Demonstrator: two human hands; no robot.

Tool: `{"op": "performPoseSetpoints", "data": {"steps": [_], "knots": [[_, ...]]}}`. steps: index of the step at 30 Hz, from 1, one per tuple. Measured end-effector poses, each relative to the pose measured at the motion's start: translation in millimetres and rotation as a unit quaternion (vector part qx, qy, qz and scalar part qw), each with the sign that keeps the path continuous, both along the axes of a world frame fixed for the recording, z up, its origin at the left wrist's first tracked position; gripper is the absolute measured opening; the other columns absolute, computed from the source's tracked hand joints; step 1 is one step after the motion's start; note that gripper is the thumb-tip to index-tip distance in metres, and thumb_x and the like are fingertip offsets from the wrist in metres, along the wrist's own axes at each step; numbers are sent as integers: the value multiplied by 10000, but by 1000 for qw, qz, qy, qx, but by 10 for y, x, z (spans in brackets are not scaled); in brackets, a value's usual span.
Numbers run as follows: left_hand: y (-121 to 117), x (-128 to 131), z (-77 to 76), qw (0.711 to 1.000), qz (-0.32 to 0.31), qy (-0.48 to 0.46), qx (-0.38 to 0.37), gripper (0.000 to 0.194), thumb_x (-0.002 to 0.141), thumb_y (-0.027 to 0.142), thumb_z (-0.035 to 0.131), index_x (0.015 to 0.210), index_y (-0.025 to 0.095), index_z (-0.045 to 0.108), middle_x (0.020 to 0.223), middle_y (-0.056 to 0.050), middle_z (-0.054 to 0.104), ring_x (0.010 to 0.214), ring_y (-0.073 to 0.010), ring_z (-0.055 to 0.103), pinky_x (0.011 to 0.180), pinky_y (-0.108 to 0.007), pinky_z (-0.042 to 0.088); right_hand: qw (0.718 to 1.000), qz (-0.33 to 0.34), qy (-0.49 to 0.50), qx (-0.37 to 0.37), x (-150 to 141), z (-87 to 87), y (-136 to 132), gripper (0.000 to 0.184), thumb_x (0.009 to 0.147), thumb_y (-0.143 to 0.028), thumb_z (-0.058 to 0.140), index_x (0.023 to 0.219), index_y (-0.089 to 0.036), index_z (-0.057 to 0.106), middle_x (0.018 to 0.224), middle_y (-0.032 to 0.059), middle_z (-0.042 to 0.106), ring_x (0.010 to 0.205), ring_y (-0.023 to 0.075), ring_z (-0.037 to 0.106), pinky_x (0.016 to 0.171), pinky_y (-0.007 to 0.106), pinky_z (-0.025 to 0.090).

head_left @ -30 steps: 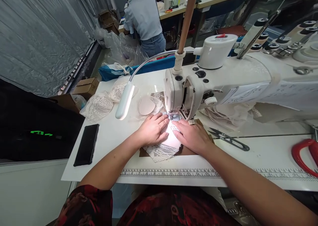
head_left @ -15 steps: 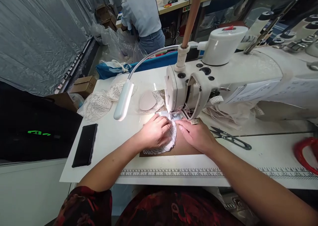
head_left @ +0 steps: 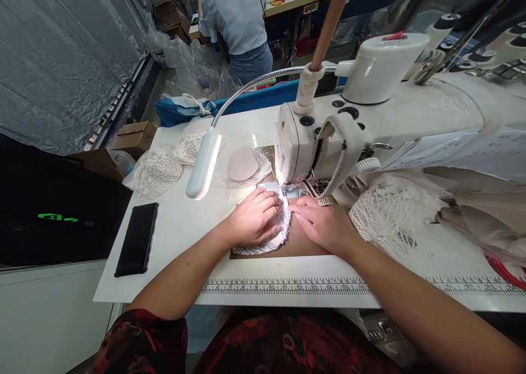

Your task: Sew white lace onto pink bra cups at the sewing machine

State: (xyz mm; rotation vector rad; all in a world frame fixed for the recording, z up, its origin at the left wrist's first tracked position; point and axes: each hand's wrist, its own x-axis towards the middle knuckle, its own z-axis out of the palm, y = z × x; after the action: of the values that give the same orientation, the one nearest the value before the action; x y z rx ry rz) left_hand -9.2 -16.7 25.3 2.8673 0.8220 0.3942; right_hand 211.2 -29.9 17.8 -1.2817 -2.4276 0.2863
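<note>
Left hand palm-down on lace piece, fingers outstretched; right hand at its edge, fingers loosely extended

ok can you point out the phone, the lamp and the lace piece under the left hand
phone (head_left: 137, 239): head view, on the middle of its dark screen
lamp (head_left: 204, 164): head view, on its long light head
lace piece (head_left: 284, 220): head view, on its uncovered right edge

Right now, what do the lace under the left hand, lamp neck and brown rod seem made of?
Lace: matte-looking openwork fabric, fibre unclear; patterned holes show along its edge. Lamp neck: likely shiny metal, given its ribbed highlights. Brown rod: smooth, perhaps wood or painted metal; its even colour leaves that open.
</note>
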Motion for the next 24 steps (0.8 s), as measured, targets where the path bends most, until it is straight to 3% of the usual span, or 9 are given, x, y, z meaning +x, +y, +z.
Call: {"op": "performPoseSetpoints", "data": {"steps": [6, 11, 18, 24], "knots": [[46, -34, -11, 1000, -5, -5, -7, 298, 905, 353, 449, 1003, 122, 609, 1028, -144, 611, 1032, -267, 535, 960, -459, 416, 999, 31, -13, 34, 3, -25, -5, 340, 865, -102, 421, 931, -202, 738, 799, 31, 658, 643, 128, 495, 583, 240, 339], [68, -38, 39, 1000, -15, 16, 3, 243, 904, 290, 450, 963, 121, 615, 1013, -145, 623, 1062, -273, 529, 968, -468, 404, 998, 27, -24, 44, 3, -31, -7, 349, 877, -103, 411, 927, -206, 741, 768, 27, 643, 613, 124, 460, 570, 246, 323], [49, -49, 58, 999, -34, 35, 20, 342, 909, 274, 467, 1215, 156, 565, 1039, -128, 621, 1140, -284, 485, 1008, -513, 345, 999, 26, -11, 42, 15, -87, 15, 332, 867, -129, 433, 973, -214, 736, 782, 29, 653, 635, 128, 505, 570, 247, 343], [46, -70, 91, 998, -39, 47, 17, 338, 907, 289, 475, 1216, 204, 584, 1053, -119, 607, 1151, -284, 477, 1035, -529, 306, 1000, -3, -5, 5, 1, -49, 14, 349, 863, -133, 416, 1028, -212, 713, 907, 36, 700, 718, 147, 585, 621, 250, 404]]}}
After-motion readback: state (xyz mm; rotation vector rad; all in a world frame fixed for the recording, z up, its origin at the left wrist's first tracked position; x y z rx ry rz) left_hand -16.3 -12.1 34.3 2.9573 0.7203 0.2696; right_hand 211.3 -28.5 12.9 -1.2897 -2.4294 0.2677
